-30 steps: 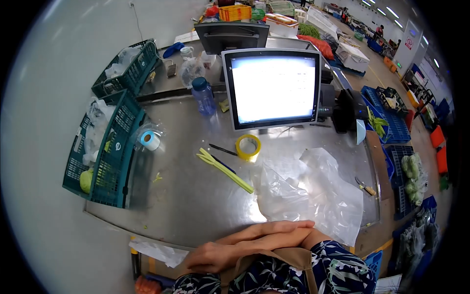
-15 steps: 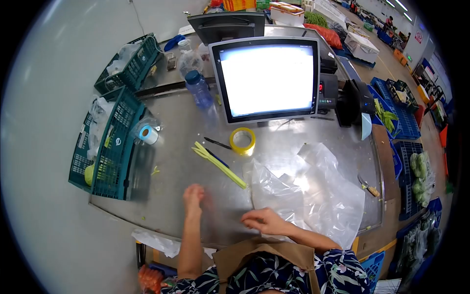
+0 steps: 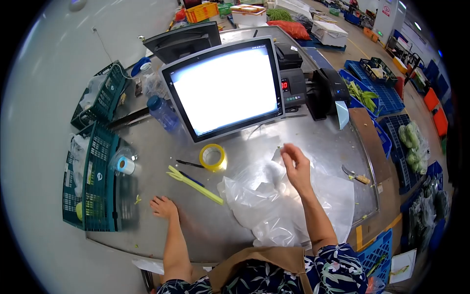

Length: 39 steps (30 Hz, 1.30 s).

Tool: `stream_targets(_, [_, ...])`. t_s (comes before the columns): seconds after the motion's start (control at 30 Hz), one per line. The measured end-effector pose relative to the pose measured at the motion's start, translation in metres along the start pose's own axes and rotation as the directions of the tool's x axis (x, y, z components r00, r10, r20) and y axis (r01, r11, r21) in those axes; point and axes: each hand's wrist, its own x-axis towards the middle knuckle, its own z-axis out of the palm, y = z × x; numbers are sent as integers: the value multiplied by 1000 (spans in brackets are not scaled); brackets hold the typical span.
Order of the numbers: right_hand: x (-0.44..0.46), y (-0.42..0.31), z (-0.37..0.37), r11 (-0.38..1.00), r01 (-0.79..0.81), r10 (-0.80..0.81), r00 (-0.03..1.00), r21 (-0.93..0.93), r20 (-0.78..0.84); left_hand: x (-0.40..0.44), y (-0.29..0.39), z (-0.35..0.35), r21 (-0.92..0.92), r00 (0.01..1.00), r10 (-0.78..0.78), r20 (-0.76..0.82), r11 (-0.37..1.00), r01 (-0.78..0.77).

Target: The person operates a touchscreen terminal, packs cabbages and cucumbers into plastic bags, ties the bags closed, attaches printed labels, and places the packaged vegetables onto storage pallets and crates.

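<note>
My left hand (image 3: 164, 207) lies flat on the metal table with its fingers spread, holding nothing. My right hand (image 3: 296, 167) is over the upper part of a crumpled clear plastic bag (image 3: 264, 203). Its fingers are loosely curved, thumb a little apart, and I see nothing held in them; whether they touch the plastic I cannot tell. Between my hands are a pale green vegetable stalk (image 3: 198, 187), a blue pen (image 3: 192, 178) partly behind it, a black pen (image 3: 189, 163) and a roll of yellow tape (image 3: 212, 157).
Two green crates (image 3: 102, 183) stand at the left, near a label roll (image 3: 126, 165). A lit screen (image 3: 225, 90), a blue bottle (image 3: 162, 113) and a printer (image 3: 330, 93) are at the back. A curved knife (image 3: 356, 175) lies near the right edge of the table (image 3: 147, 230).
My view has turned to the right. My left hand has moved left and come down flat on the table. My right hand has reached forward across the plastic bag.
</note>
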Motion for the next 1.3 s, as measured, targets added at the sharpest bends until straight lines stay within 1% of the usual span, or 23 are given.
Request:
stream_targets(0.03, [11,-2,0,999,-24,25,1000,-41,11,1,1,-2,26,1000,-1,-1,1000,1])
stream_targets(0.13, [39,13,9,946,171,-184,983,-276,-24,2,2,1,87,1000,-9,-9,996,10])
stream_targets(0.17, [48,15,11,941,202,-202,979,-271,28,2,-1,7,98,1000,-14,-12,995,15])
stream_targets(0.27, [74,25,23,882,278,-287,957,-380,35,4,1,12,114,1000,-27,-10,993,27])
stream_targets(0.4, [114,30,39,878,276,-278,959,-392,51,1,6,-2,87,1000,-27,-5,996,27])
stream_targets(0.43, [126,33,43,884,281,-287,957,-373,40,1,6,-1,80,1000,-25,-16,996,26])
stream_targets(0.53, [157,28,51,873,289,-299,954,-393,37,0,6,0,63,999,-24,-36,998,26])
stream_targets(0.77, [210,23,64,837,344,-375,927,-426,12,0,2,5,61,999,-3,-54,998,6])
stream_targets(0.93, [226,23,65,812,373,-425,905,-450,-16,-1,5,-1,41,999,-19,-34,999,21])
stream_targets(1.2, [241,26,65,802,348,-389,921,-486,19,1,-1,12,106,996,8,-92,994,2])
stream_targets(1.3, [244,22,69,793,351,-385,922,-498,38,3,-5,17,84,997,8,-79,996,-1])
